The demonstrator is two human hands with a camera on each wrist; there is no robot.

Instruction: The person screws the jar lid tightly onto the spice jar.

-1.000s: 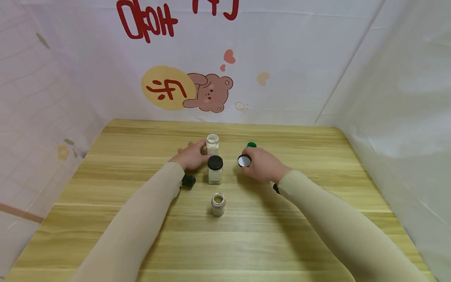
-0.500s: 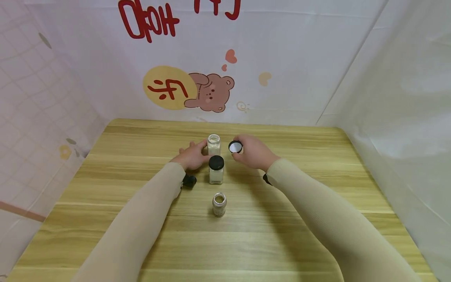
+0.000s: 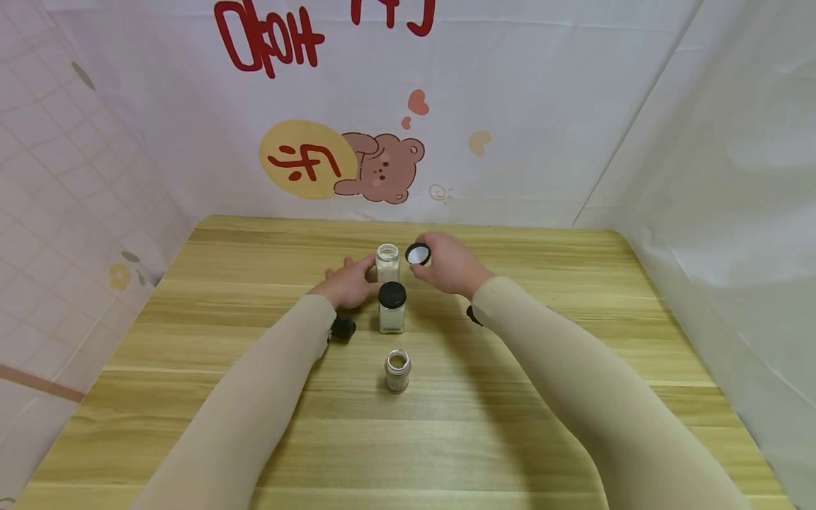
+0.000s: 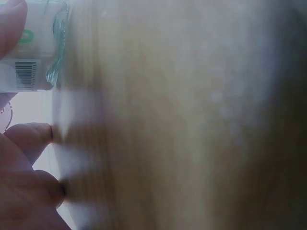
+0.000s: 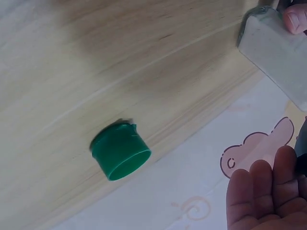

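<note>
One black-topped jar, one small open jar; left hand, fingers clamped on one far open jar; right hand, fingers pinching one black lid; one green cap

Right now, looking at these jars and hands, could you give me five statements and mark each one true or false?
1. The right hand holds a black-rimmed lid. True.
2. The left hand holds the front jar. False: it holds the back jar.
3. The middle jar is uncovered. False: a black cover tops it.
4. The front jar has no lid on. True.
5. The green cap sits on the table. True.
</note>
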